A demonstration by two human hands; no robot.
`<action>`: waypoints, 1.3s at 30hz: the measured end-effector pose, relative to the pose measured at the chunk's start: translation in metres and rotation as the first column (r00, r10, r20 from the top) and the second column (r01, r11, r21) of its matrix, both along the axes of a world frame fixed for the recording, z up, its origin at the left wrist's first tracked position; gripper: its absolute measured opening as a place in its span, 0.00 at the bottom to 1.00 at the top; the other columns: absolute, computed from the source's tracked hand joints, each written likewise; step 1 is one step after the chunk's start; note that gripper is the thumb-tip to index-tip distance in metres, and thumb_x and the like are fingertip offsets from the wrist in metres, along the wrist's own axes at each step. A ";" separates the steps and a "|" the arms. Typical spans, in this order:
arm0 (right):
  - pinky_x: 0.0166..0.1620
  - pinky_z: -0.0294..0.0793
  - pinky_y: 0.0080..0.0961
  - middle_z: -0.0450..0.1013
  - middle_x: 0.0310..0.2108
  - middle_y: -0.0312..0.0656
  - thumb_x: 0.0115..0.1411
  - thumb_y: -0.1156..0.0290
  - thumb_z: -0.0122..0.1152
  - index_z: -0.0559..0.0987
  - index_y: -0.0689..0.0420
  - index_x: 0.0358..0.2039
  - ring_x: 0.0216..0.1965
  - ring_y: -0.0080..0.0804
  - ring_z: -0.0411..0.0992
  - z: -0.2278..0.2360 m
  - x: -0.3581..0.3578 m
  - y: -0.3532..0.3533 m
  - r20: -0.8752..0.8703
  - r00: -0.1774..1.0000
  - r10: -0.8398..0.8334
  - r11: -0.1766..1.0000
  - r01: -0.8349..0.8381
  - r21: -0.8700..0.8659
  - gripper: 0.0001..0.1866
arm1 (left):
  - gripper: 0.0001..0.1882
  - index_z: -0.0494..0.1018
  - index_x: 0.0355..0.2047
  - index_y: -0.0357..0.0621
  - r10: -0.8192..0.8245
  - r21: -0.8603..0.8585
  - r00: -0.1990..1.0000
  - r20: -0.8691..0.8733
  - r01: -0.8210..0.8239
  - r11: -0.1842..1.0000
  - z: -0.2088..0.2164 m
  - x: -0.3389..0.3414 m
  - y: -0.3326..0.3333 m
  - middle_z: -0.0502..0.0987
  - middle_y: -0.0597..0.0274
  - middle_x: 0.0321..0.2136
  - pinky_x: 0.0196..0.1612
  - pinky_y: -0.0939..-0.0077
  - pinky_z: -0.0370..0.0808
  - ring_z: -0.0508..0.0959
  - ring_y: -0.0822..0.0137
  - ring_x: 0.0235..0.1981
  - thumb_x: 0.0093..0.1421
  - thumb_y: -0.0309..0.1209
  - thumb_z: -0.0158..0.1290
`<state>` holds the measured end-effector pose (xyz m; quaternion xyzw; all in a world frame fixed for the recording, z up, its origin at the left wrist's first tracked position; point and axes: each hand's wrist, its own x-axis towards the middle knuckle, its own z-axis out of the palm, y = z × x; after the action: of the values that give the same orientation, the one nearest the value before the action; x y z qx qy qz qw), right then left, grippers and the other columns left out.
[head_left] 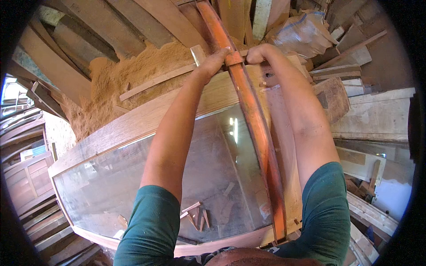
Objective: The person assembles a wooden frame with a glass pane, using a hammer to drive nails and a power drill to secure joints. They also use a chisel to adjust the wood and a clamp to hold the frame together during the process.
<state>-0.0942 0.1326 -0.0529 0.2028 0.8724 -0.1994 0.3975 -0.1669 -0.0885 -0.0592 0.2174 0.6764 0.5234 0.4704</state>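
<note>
An orange bar clamp (pixel 253 102) lies across a wooden frame (pixel 213 95) that holds a large glass pane (pixel 155 173). At the frame's far edge, my left hand (pixel 214 64) is closed against the left side of the clamp, at its sliding collar (pixel 234 58). My right hand (pixel 260 53) is curled into a closed grip just right of the collar; its fingertips are hidden, and what they hold does not show. A small light wood block (pixel 197 55) stands beside my left hand. Several thin wood wedges (pixel 197 217) lie on the near part of the glass.
Sawdust (pixel 111 84) is heaped beyond the frame, with a thin wood strip (pixel 155 83) on it. Long boards (pixel 95 26) lean at the far side. A plastic bag (pixel 306 33) and offcuts (pixel 333 97) lie right; stacked planks (pixel 49 230) stand left.
</note>
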 end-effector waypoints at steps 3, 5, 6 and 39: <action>0.36 0.75 0.47 0.80 0.37 0.49 0.53 0.69 0.54 0.82 0.62 0.38 0.31 0.40 0.76 -0.029 -0.014 0.013 -0.011 0.992 0.127 0.992 -0.127 -0.025 0.15 | 0.40 0.75 0.60 0.37 0.028 -0.037 0.987 -0.157 -0.034 0.999 0.011 0.003 -0.007 0.75 0.45 0.60 0.68 0.65 0.61 0.72 0.50 0.63 0.71 0.62 0.39; 0.36 0.74 0.49 0.80 0.38 0.48 0.53 0.68 0.55 0.83 0.62 0.35 0.30 0.39 0.75 -0.059 -0.015 0.041 -0.015 0.972 0.234 0.972 -0.234 0.000 0.14 | 0.41 0.76 0.58 0.35 0.024 -0.052 0.960 -0.278 -0.040 0.998 0.016 0.012 -0.001 0.75 0.40 0.60 0.68 0.64 0.62 0.72 0.47 0.63 0.71 0.63 0.37; 0.37 0.76 0.47 0.81 0.39 0.48 0.51 0.70 0.57 0.83 0.63 0.37 0.32 0.40 0.77 -0.072 -0.010 0.065 -0.013 0.967 0.253 0.966 -0.252 0.065 0.16 | 0.41 0.77 0.57 0.34 0.029 -0.044 0.948 -0.318 -0.045 0.998 0.012 0.012 0.002 0.75 0.37 0.59 0.68 0.63 0.62 0.72 0.45 0.63 0.71 0.63 0.37; 0.45 0.72 0.19 0.75 0.37 0.34 0.59 0.75 0.71 0.78 0.56 0.48 0.40 0.21 0.72 0.106 0.254 -0.357 -0.233 0.431 -0.872 0.441 0.485 -0.755 0.17 | 0.19 0.82 0.42 0.39 0.170 0.039 0.973 0.157 -0.178 0.983 0.087 0.241 -0.334 0.83 0.62 0.37 0.47 0.70 0.75 0.77 0.73 0.41 0.68 0.44 0.58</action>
<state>0.1597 -0.2244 0.0531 0.3504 0.6645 -0.6598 0.0148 0.0742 -0.4226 0.0273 0.1290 0.6408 0.5952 0.4674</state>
